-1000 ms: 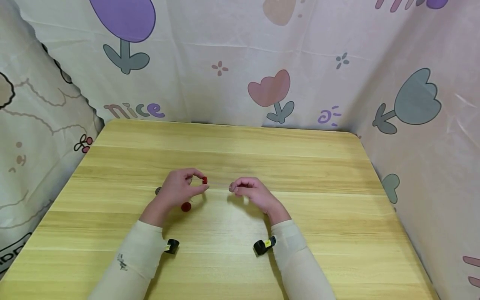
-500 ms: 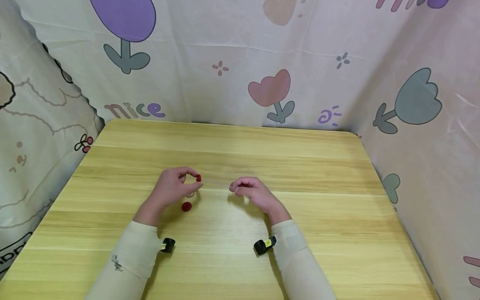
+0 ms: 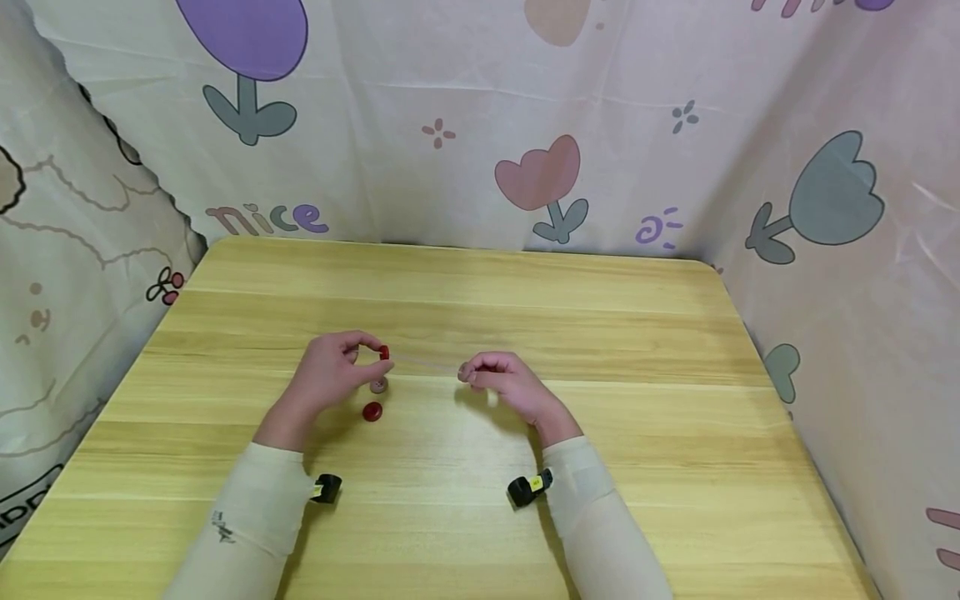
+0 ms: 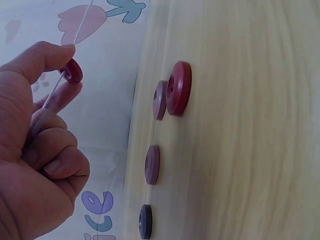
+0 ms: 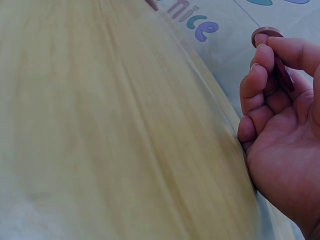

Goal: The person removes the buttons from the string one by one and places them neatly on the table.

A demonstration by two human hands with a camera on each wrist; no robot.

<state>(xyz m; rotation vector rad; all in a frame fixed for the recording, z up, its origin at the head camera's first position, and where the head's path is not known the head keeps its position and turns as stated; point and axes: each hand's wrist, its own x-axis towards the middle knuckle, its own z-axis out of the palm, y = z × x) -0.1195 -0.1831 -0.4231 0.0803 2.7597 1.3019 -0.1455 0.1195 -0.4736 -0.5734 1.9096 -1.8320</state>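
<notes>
The left hand (image 3: 330, 371) pinches a small red button (image 3: 384, 352) between thumb and index finger. In the left wrist view a white string (image 4: 83, 25) passes through that red button (image 4: 72, 71). The string runs taut across to the right hand (image 3: 513, 385), which pinches a brownish button (image 3: 462, 372); in the right wrist view a second dark-red disc (image 5: 284, 75) shows among its fingers. Below the left hand a mauve button (image 3: 378, 385) and a red button (image 3: 372, 412) lie on the table. The left wrist view shows another mauve button (image 4: 152, 165) and a dark button (image 4: 145, 221).
The wooden table (image 3: 450, 533) stands against a patterned cloth (image 3: 390, 67) at the back and sides. A black wrist camera (image 3: 326, 488) sits by the left sleeve, and another black camera (image 3: 525, 491) by the right sleeve.
The left hand has moved left with its red button, away from the right hand, and a longer stretch of string shows between them. The right hand has stayed nearly still.
</notes>
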